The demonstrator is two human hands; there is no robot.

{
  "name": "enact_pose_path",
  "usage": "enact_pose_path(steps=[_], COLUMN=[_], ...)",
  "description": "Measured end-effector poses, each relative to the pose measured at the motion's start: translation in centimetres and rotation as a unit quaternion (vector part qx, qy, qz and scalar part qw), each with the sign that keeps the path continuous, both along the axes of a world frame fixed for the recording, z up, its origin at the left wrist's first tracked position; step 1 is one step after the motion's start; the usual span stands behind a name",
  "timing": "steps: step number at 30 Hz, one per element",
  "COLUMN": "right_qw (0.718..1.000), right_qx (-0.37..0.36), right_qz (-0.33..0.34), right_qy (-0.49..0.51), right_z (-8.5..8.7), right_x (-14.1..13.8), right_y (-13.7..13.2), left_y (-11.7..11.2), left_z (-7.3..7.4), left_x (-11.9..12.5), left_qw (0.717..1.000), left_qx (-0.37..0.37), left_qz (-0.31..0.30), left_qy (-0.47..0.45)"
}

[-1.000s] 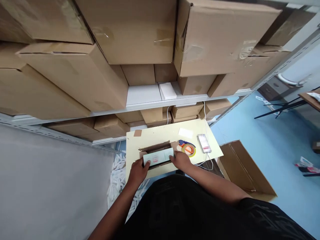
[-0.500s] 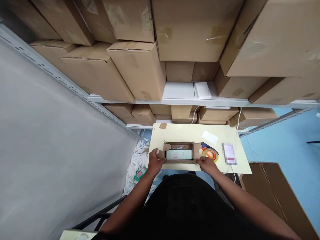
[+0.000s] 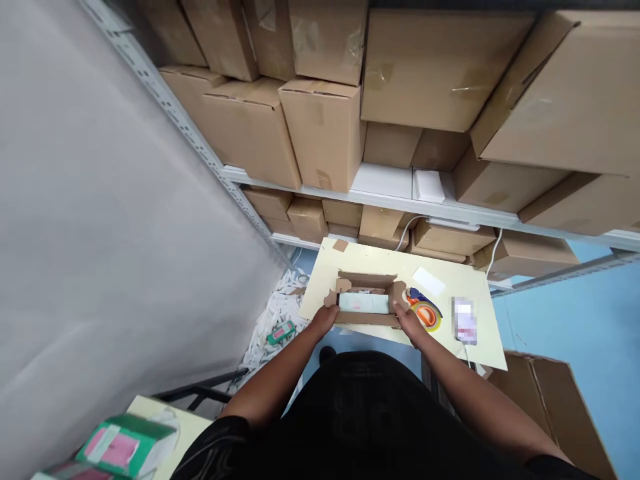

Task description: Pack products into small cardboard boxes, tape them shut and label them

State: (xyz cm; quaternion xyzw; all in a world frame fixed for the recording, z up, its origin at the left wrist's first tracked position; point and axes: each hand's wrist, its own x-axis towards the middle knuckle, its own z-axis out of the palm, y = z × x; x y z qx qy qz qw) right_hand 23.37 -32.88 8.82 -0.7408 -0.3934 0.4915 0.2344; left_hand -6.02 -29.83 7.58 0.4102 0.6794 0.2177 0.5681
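Observation:
An open cardboard box (image 3: 367,320) lies near the front edge of the pale table, its flaps standing apart. Inside it, a pale green carton (image 3: 363,303) fills the near side; small items behind the carton are too unclear to name. My left hand (image 3: 325,319) grips the box at its left end, fingers partly hidden by the cardboard. At the opposite end, my right hand (image 3: 409,322) is closed on the box's right side, with the thumb at the rim. Just beyond that hand sit orange and yellow tape rolls (image 3: 428,315) with a dark blue item (image 3: 416,294).
A white slip (image 3: 429,281) and a blurred-out phone-like object (image 3: 465,323) with a cable lie on the table's right. Shelves (image 3: 385,180) full of cardboard boxes rise behind. Paper scraps (image 3: 274,313) cover the floor at left; green-and-pink packages (image 3: 117,445) sit lower left.
My view has turned, so the shelves appear shifted right and tilted. Both hands have moved from the box's near corners to a firmer hold on its ends, and the box now sits tilted.

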Motion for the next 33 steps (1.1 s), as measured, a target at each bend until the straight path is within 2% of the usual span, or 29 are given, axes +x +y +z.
enact_pose_path(steps=[4, 9, 13, 18, 22, 25, 33], right_qw=[0.998, 0.986, 0.97, 0.936, 0.91, 0.886, 0.827], right_qx=[-0.01, 0.025, 0.021, 0.04, 0.071, 0.09, 0.138], right_qz=[0.059, 0.163, 0.243, 0.346, 0.403, 0.446, 0.542], right_qy=[-0.002, 0.016, -0.014, -0.042, -0.064, -0.091, -0.065], right_z=[0.6, 2.9, 3.9, 4.6, 5.7, 6.2, 5.3], right_x=[2.3, 3.0, 1.1, -3.6, -8.1, -12.2, -23.6], right_y=[0.5, 1.4, 1.9, 0.4, -2.5, -5.9, -18.9], left_y=[-4.9, -12.1, -17.0, -23.6, -29.9, -35.4, -52.4], left_z=[1.4, 3.0, 4.2, 6.0, 6.8, 6.7, 4.8], left_x=[1.3, 3.8, 4.3, 2.9, 1.2, -0.6, -6.2], left_qw=[0.997, 0.983, 0.968, 0.941, 0.921, 0.907, 0.871], left_qx=[0.027, 0.033, 0.046, 0.038, 0.057, 0.085, 0.171], left_qz=[0.065, 0.179, 0.247, 0.329, 0.379, 0.408, 0.46], left_qy=[0.018, 0.023, 0.029, 0.067, 0.068, 0.065, 0.029])
